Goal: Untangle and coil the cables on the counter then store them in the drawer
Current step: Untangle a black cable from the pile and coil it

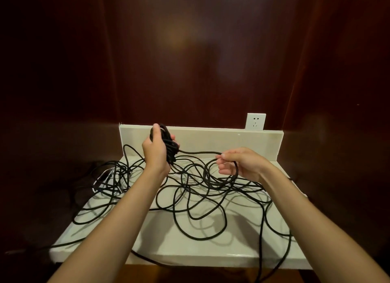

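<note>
A long black cable (198,202) lies in a loose tangle over the white counter (236,247). My left hand (155,150) is raised above the back of the counter and grips a small coil of black cable (169,144), wound into several turns. From that coil a straight stretch of cable runs right to my right hand (238,163), which pinches it between thumb and fingers. Below my right hand the cable curves down into the tangle. A thinner white cable (102,176) is mixed in at the left. No drawer is in view.
A white backsplash (221,139) rises at the counter's rear, with a white wall socket (255,121) above it at the right. Dark red wall surrounds the counter. Cable loops hang over the front edge and the left edge into a dark area.
</note>
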Tool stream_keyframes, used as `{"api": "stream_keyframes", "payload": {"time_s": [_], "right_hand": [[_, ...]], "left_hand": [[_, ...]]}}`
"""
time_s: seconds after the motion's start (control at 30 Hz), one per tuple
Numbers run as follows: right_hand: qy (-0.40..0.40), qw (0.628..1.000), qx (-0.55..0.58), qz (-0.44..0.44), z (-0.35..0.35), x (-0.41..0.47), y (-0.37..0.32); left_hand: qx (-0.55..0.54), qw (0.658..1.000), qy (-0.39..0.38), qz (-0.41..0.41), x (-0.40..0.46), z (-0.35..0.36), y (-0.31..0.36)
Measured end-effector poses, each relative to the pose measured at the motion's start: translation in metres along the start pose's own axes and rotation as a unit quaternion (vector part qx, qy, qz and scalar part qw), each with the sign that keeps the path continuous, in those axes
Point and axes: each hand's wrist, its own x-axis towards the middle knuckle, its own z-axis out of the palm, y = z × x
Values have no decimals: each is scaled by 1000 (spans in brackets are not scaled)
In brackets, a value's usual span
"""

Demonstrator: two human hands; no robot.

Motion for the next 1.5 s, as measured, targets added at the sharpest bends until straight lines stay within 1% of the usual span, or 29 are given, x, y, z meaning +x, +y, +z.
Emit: {"api": "stream_keyframes", "payload": {"time_s": [0.03,0.07,0.13,0.23,0.3,0.33,0.4,0.47,0.53,0.6,0.67,0.7,0.8,0.87,0.9,0.97,1.03,1.1,1.13,1.2,1.27,1.3,1.33,1.37,1.43,1.5], "right_hand": [[2,1000,8,9,3,0,0],[1,1000,-9,11,4,-1,0],[-10,994,-105,-9,5,-2,0],[-36,961,-262,-76,9,-10,-6],[-52,929,-345,-123,17,-16,-15],[-62,911,-381,-147,21,-18,-20],[-73,882,-425,-190,29,-21,-26],[-67,875,-431,-213,32,-21,-30],[-47,868,-436,-233,32,-18,-33],[-28,866,-431,-253,33,-15,-33],[-10,874,-410,-261,30,-13,-32],[-1,882,-396,-256,29,-11,-31],[19,906,-351,-236,27,-12,-27],[35,906,-358,-224,27,-12,-24],[45,902,-368,-219,28,-12,-23],[61,901,-376,-209,28,-11,-22],[60,906,-369,-198,26,-11,-22],[42,916,-358,-179,24,-11,-23],[27,924,-344,-164,22,-10,-23],[12,939,-318,-129,13,-8,-22],[16,943,-315,-108,2,-8,-19],[20,944,-312,-102,-5,-7,-17],[23,946,-306,-106,-9,-7,-14],[28,948,-297,-112,-11,-7,-11],[36,956,-271,-107,-11,-6,-5],[49,961,-247,-111,-8,-2,0]], "left_hand": [[79,996,6,49,-1,1,-1],[149,985,3,91,-2,1,-2],[253,956,-20,148,-4,2,-2],[350,917,-50,183,-2,2,-2],[407,891,-75,187,-1,2,-6],[445,872,-94,182,0,3,-9],[525,824,-142,158,-1,4,-13],[578,780,-205,123,-7,7,-15],[595,751,-274,84,-15,9,-14],[562,755,-335,27,-24,10,-10],[525,762,-378,-34,-33,10,-4],[522,754,-395,-54,-36,11,-1],[542,699,-449,-128,-42,10,2],[490,685,-501,-197,-44,6,2],[456,688,-521,-219,-44,3,1],[391,705,-540,-243,-42,-3,-1],[334,736,-532,-251,-41,-7,-2],[288,777,-501,-248,-40,-9,-4],[272,802,-473,-241,-39,-10,-6],[223,863,-391,-228,-36,-10,-8],[127,925,-284,-218,-28,-15,-10],[84,945,-234,-212,-22,-19,-10],[59,957,-195,-205,-17,-21,-10],[54,964,-172,-198,-14,-23,-11],[46,969,-151,-192,-12,-22,-16],[-10,973,-131,-189,-12,-17,-18]]}}
